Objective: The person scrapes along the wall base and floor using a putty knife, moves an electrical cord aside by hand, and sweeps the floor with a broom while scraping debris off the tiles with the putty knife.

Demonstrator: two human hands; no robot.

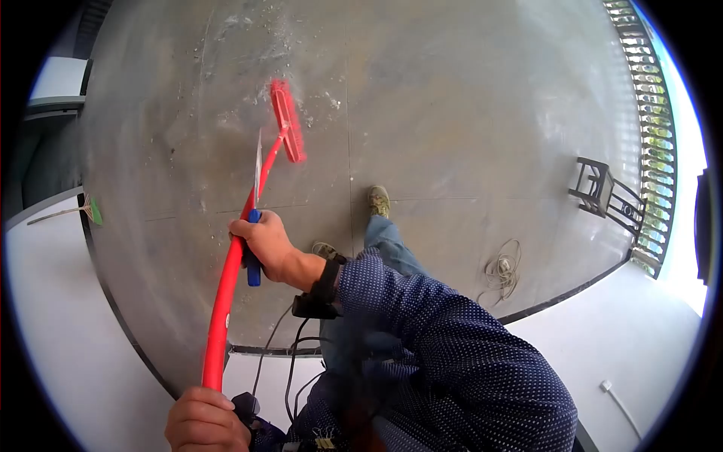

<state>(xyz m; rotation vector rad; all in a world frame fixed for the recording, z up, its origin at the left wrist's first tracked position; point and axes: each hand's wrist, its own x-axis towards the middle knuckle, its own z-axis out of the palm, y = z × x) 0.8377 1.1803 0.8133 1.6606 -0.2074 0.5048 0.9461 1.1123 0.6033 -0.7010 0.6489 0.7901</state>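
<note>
A long red broom handle (pixel 220 309) runs up from the lower left to a red bristled broom head (pixel 286 120) on the grey floor. My left hand (pixel 205 423) is wrapped round the handle's lower end. Further up, my right hand (pixel 265 245) grips the same handle and also holds a tool with a blue handle (pixel 254 273) and a thin metal blade (pixel 258 169) pointing away from me. Pale debris (pixel 269 47) lies scattered on the floor around and beyond the broom head.
A dark wooden chair (pixel 600 188) lies near the balustrade (pixel 655 143) on the right. A coiled pale cable (pixel 503 273) rests on the floor at right. One shoe (pixel 379 202) is stepped forward. A green-ended stick (pixel 92 209) is at the left wall.
</note>
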